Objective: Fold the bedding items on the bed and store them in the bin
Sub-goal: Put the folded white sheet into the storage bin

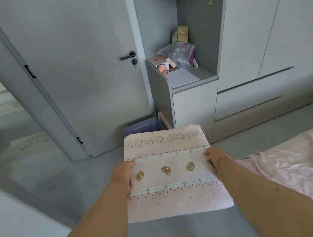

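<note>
Left hand (123,176): grips the left edge of the folded bedding (173,171), thumb on top, fingers curled beneath. Right hand (213,155): grips the right edge in the same manner, fingers curled over the border; a thin bracelet (222,160) circles the wrist. Both forearms are bare.

The folded bedding is held level in the air between the hands, above the floor and clear of the bed. It is a flat, near-square stack of soft woven cloth, pale pink, printed with a checked band of brown bear faces, dotted borders and a leafy strip along the far edge. Edges lie fairly even.

Directly beyond its far edge stands a lilac bin (142,126), box-shaped, its lower part hidden by the cloth; it sits on the floor against the door and a cabinet.

The bed (297,164) lies to the right, covered in crumpled pink fabric with stitched lines.

Floor (48,178): smooth grey. White door (74,69) with black lever handle (127,55). Pale wardrobe fronts (258,32). An open grey niche (197,38) holds a plastic bag, papers and small boxes.
</note>
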Available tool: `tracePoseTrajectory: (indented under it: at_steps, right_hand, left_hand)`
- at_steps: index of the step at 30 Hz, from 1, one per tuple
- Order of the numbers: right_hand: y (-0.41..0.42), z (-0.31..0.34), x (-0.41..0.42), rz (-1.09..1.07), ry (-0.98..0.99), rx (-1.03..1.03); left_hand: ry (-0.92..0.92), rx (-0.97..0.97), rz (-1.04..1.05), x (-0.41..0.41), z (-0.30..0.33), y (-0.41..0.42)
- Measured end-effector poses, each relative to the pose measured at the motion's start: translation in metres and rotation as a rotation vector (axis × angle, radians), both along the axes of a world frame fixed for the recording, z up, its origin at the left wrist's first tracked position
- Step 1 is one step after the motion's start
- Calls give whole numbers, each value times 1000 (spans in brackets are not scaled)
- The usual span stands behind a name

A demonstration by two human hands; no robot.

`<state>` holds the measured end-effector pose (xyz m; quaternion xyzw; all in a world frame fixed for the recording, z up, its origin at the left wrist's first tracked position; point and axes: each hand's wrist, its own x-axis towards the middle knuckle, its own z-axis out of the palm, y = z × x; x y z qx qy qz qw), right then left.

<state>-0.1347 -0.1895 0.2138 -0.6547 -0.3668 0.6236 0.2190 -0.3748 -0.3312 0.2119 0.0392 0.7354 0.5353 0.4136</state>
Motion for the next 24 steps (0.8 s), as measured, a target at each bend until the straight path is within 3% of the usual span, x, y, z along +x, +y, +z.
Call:
tracePoseTrajectory:
  at_steps: [13,24]
  right_hand:
    - [226,-46,-205,58,-56,-71]
    - [359,-115,-342,16,-92,-78]
  left_hand:
    - [-84,-17,113,-193,-55,208]
    - [-143,-70,96,-327,-118,352]
